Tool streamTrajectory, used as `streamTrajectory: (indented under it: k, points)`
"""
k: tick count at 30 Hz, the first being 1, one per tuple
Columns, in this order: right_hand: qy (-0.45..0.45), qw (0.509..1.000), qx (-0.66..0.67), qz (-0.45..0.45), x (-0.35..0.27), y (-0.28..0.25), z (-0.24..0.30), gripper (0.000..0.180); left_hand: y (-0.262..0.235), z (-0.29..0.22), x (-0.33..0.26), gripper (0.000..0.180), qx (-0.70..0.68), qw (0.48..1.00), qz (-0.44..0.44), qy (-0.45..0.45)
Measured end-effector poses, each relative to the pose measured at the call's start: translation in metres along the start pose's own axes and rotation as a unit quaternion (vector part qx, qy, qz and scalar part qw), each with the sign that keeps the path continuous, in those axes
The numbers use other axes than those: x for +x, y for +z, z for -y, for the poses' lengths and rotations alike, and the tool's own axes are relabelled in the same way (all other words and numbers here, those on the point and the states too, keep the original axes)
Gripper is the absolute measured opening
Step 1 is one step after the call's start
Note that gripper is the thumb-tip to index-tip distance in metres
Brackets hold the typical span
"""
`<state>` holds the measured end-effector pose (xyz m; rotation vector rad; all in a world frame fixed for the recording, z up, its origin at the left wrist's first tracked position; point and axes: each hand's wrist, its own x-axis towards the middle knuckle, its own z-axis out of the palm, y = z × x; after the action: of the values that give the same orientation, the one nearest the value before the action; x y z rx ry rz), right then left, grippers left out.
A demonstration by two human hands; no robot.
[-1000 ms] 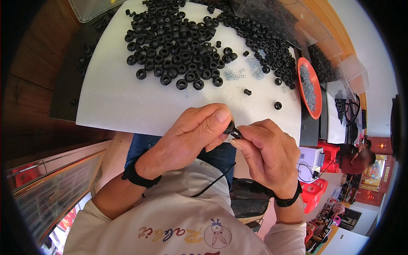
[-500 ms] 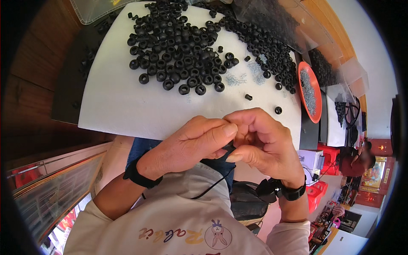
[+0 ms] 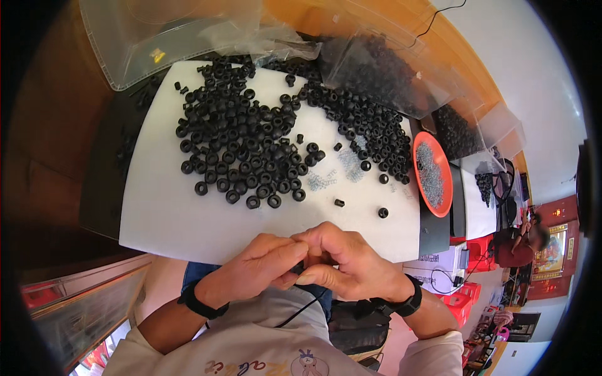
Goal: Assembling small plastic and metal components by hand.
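Observation:
My left hand (image 3: pixel 263 266) and my right hand (image 3: pixel 345 263) meet at the near edge of a white foam board (image 3: pixel 169 222). Fingers of both are curled, with the tips pressed together. A dark spot shows between them, but what they hold, if anything, is hidden by the fingers. Beyond them lies a big heap of black ring-like plastic parts (image 3: pixel 232 150) with round holes. Small metal springs (image 3: pixel 321 182) are scattered to its right. One black spool-shaped piece (image 3: pixel 339 203) and a single round black part (image 3: pixel 383 213) lie apart, nearer my right hand.
An orange-red dish (image 3: pixel 446 188) of springs stands by the board's right edge. At the back are a clear bin of black parts (image 3: pixel 382 69), a clear plastic box (image 3: pixel 182 59) and a crumpled bag (image 3: pixel 276 44). Far right, a person (image 3: pixel 517 247) is near red stools (image 3: pixel 463 301).
The view has shifted, so the board and heap appear lower and more of the bins shows. My hands have drawn closer together, the right fingers curling in toward the left.

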<state>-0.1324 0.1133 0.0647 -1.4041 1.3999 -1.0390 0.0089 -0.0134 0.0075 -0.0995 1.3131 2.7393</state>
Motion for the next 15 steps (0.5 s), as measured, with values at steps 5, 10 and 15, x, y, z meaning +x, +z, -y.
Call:
streamTrajectory:
  k: [5,10,15]
  points:
    - [0.006,0.998,0.041,-0.045,0.002,0.002,-0.007,0.033,0.008,-0.004,0.003,0.038,-0.004,0.997,-0.076,-0.020]
    - [0.009,0.999,0.023,-0.028,0.006,-0.003,-0.009,0.030,0.004,-0.007,0.003,0.043,0.043,0.996,-0.072,-0.027]
    - [0.037,0.998,0.043,-0.017,0.012,-0.006,-0.007,0.031,0.003,-0.005,0.002,0.041,-0.008,0.997,-0.073,-0.019]
